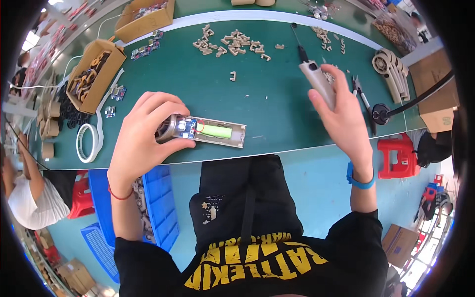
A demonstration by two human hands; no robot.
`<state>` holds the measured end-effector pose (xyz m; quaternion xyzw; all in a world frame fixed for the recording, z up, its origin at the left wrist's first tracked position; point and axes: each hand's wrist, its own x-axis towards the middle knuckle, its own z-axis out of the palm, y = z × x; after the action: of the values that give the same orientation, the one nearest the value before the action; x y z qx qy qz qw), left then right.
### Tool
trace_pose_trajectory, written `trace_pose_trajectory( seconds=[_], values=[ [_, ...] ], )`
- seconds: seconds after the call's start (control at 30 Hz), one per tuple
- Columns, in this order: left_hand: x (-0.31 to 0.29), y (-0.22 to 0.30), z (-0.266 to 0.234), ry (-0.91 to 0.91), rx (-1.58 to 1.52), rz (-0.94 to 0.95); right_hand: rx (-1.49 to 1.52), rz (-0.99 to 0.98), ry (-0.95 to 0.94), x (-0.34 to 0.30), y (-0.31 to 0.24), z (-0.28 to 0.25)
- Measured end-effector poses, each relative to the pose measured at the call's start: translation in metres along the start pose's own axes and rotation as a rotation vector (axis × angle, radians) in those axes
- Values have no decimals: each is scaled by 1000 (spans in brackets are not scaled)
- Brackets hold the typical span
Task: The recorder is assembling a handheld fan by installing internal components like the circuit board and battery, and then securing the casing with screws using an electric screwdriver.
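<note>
My left hand (pixel 148 133) is wrapped round the round end of a beige handheld fan housing (pixel 238 135), which lies open over the near part of the green table. Inside the housing sit a blue circuit board (pixel 186 127) and a green battery cell (pixel 215 130), with a thin red wire between them. To the right, my right hand (pixel 341 106) grips a beige electric screwdriver (pixel 316 81), raised above the table. Its thin dark shaft points away toward the far edge. Part of the housing's round end is hidden by my left fingers.
Small beige plastic parts (pixel 237 40) lie scattered at the back of the green table (pixel 277 109). Circuit boards (pixel 148 47), a cardboard box of rings (pixel 91 76) and a white tape roll (pixel 87 143) are on the left. Pliers (pixel 363 96) and fan housings (pixel 391 74) lie right.
</note>
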<state>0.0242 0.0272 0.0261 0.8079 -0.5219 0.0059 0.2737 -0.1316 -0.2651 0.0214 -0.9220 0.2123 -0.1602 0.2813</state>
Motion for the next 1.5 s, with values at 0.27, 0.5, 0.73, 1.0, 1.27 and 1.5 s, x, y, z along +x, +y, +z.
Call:
trace_pose_trajectory(
  seconds=[0.27,0.5,0.73,1.0,1.27,1.5],
  values=[
    [2,7,-14,-37,67,-2,-546,0,-91,-12,-18,-2],
    [2,-7,-1,-74,-28,-58,-581,-82,-131,-5,-26,7],
    [1,-6,3,-3,-90,-108,-489,-190,42,-13,-47,3],
    [4,-4,1,-62,-150,-71,-356,-82,119,13,22,-11],
    [3,-8,-6,-62,-182,-158,-211,-11,-50,32,30,0],
    [5,-14,10,156,-246,6,-250,-5,-59,56,44,-21]
  ],
)
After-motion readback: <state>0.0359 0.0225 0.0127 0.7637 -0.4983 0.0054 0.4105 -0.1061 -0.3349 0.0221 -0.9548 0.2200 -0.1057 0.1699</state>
